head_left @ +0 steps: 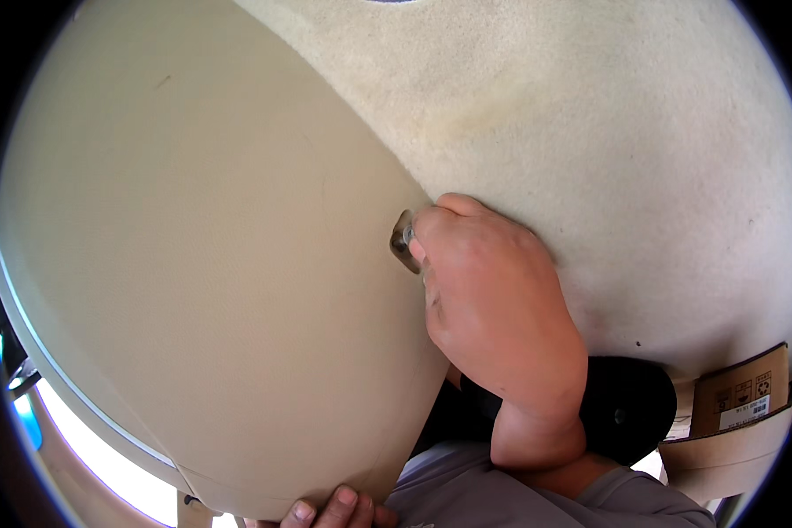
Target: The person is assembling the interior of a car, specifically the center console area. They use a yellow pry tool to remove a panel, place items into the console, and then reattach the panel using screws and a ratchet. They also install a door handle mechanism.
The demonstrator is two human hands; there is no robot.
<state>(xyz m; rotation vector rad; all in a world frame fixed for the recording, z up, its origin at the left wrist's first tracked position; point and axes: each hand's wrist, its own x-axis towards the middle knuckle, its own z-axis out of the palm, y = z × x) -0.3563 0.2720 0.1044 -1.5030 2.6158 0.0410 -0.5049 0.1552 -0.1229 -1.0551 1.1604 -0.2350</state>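
A smooth beige panel (238,264) with a fine leather-like grain fills the left half. My right hand (506,295) is closed at its right edge, fingers pinched on a small metal stem (407,233). The stem stands at a little brown plate with rounded ends (399,245) on the panel; most of it is hidden by my fingers. Down at the lower edge, the fingertips of my left hand (339,509) curl over the panel's near end, with the palm and thumb out of sight.
Pale, fuzzy fabric (660,176) stretches over the upper right, alongside the panel. An opened brown cardboard box (730,440) stands at the lower right. Between it and my right forearm is a black rounded object (634,409). Bright light shows past the panel's lower left rim.
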